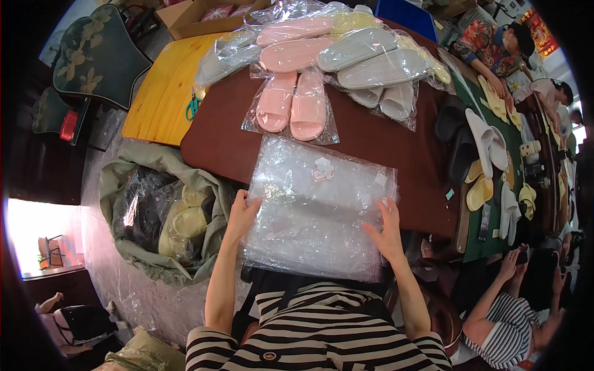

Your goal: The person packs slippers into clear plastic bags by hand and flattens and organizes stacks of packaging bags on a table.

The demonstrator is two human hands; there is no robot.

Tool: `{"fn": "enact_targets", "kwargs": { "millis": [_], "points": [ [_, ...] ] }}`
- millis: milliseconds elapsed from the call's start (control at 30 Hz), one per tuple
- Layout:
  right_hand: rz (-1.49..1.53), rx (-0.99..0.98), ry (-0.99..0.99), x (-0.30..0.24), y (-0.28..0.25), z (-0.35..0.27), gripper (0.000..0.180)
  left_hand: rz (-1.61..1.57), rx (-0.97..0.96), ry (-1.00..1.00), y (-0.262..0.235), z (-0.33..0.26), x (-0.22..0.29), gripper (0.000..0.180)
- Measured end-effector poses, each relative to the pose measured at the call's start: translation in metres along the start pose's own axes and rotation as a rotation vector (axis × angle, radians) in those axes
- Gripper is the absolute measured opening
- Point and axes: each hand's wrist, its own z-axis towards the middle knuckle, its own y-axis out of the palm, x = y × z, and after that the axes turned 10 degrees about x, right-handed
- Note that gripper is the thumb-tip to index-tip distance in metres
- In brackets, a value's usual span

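Bag stack (309,232): glossy plastic (crinkly). Side table (154,93): smooth wood. Sack (145,263): matt, cloth-like.

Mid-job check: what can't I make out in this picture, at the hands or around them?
All in the head view:
Count of the clear bags: overlapping see-through layers and glare blur it.
Grip of the left hand: its own back hides the palm.
Bottom of the sack: walls and wrapped packets hide it.
Far side of the cardboard box: cut by the top edge.

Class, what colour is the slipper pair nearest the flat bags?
The slipper pair nearest the flat bags is pink, best seen in the head view.
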Motion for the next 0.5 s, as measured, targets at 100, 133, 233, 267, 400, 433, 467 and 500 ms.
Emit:
{"fn": "enact_targets", "kwargs": {
  "millis": [100, 133, 233, 267, 400, 433, 467, 500],
  "points": [
    [0.095, -0.021, 0.121, 0.001, -0.013, -0.022, 0.084, -0.161, -0.097, -0.048, -0.001, 0.002, -0.002, 0.036],
    [0.095, -0.016, 0.127, 0.002, -0.013, -0.024, 0.084, -0.158, -0.104, -0.047, -0.001, 0.001, 0.001, 0.036],
    [-0.031, -0.061, 0.103, 0.004, -0.012, -0.027, 0.089, 0.122, -0.117, -0.085, -0.006, -0.001, 0.005, 0.044],
    [-0.033, -0.048, 0.074, 0.007, -0.01, -0.027, 0.089, 0.367, 0.029, 0.152, -0.007, -0.002, -0.003, 0.047],
    [-0.104, -0.004, 0.063, 0.015, -0.026, -0.022, 0.087, 0.676, 0.246, 0.65, -0.003, -0.003, 0.077, 0.047],
    [-0.147, 0.064, 0.03, 0.007, -0.033, -0.016, 0.075, 0.569, 0.205, 0.711, -0.002, -0.004, 0.1, 0.033],
    [-0.146, 0.061, 0.024, 0.004, -0.038, -0.008, 0.075, 0.57, 0.212, 0.708, 0.005, -0.003, 0.108, 0.033],
    [-0.137, 0.043, -0.027, 0.003, -0.043, 0.003, 0.068, 0.469, 0.086, 0.773, 0.015, -0.003, 0.116, 0.03]
  ]
}}
